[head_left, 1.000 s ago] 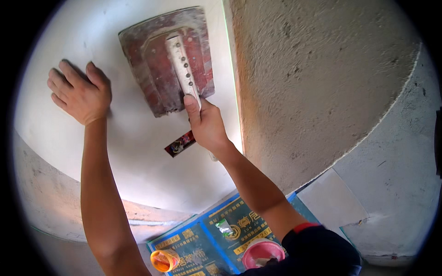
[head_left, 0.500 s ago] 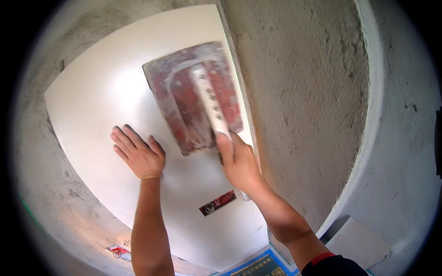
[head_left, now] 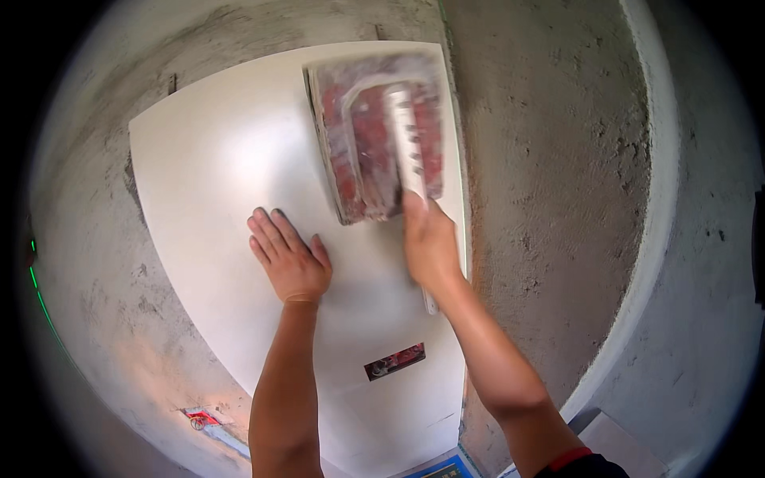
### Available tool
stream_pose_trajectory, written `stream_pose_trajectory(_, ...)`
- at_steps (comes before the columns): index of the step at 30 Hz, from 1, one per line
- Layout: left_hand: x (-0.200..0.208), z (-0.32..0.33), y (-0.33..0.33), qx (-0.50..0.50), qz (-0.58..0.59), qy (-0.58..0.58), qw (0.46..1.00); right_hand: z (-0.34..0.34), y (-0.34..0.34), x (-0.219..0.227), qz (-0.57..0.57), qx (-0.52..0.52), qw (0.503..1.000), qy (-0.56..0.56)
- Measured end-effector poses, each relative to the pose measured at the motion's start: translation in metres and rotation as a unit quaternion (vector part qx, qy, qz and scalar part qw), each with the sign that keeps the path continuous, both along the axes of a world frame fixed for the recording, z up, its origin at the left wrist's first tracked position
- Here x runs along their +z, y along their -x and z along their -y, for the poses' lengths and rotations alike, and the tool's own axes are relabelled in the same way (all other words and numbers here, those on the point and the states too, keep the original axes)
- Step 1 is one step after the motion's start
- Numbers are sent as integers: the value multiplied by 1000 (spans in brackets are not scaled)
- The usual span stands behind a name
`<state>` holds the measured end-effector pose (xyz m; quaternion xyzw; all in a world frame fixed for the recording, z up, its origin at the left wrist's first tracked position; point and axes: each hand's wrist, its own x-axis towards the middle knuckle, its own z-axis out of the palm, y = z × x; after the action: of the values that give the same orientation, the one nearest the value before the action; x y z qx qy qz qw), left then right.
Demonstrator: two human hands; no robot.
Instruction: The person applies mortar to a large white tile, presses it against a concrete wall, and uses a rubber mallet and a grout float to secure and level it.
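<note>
A large, glossy cream-white tile (head_left: 215,199) stands against the rough cement wall. My left hand (head_left: 291,259) lies flat on its middle, fingers stretched out and holding nothing. My right hand (head_left: 430,239) is closed round the lower end of the white handle of a square, red hand float (head_left: 374,135), smeared with pale residue. The float is over the tile's upper right part, close to its top and right edges; motion blurs it, so I cannot tell whether its face touches the tile. Below my hands, a rectangular cutout (head_left: 395,362) in the tile shows a red recess.
Right of the tile runs a bare, rough cement wall (head_left: 550,159), bordered by a pale curved-looking strip (head_left: 660,159). At lower left, a red wall box (head_left: 199,418) with wires sits in the wall. A blue-edged printed sheet (head_left: 446,468) shows at the bottom.
The float in my right hand has moved up toward the tile's top edge. My left hand stays flat on the tile. The whole view has shifted, with the tile now lower and further right.
</note>
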<state>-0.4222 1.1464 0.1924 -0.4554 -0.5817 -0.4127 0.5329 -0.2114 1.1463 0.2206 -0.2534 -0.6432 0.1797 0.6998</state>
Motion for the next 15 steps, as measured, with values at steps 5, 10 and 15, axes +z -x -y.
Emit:
stream_pose_trajectory(5,40,26,27,-29,-106,82,991,-22,17,52,81,-93,987,105)
stream_pose_trajectory(10,149,65,109,99,-119,-15,988,-44,9,43,112,-104,985,77)
stream_pose_trajectory(15,149,78,118,73,-134,-35,988,34,-10,36,21,52,996,70)
